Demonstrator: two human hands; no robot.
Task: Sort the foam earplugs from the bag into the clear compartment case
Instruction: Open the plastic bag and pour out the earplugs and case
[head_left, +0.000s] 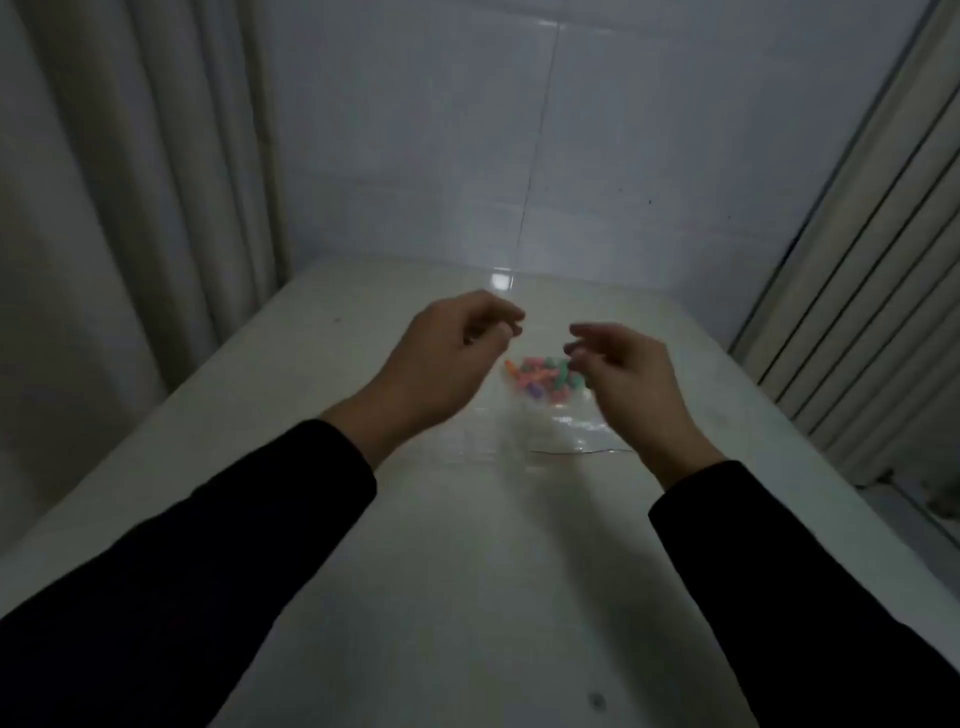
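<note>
Both hands hung over the far half of the white table (467, 571), fingers curled inward toward each other. The left hand (447, 358) had its fingertips bunched near the thumb, and the right hand (618, 369) mirrored it from the other side — yet the picture was too dim and soft to show whether either one pinched the clear plastic or merely hovered above it, so the grip of each could not be told.

Between and just beyond the hands lay the clear bag (561, 421), flat on the table, its near edge showing as a thin dark line. The foam earplugs (543, 379) sat bunched in its far part — pink, orange, green and purple ones in a small heap, partly hidden behind the right hand's fingers.

Black sleeves (208, 545) covered both forearms to the wrists. A pale curtain (130, 208) hung at the left, a glossy tiled wall (571, 156) stood behind the table, and ribbed panelling (872, 312) ran along the right.
</note>
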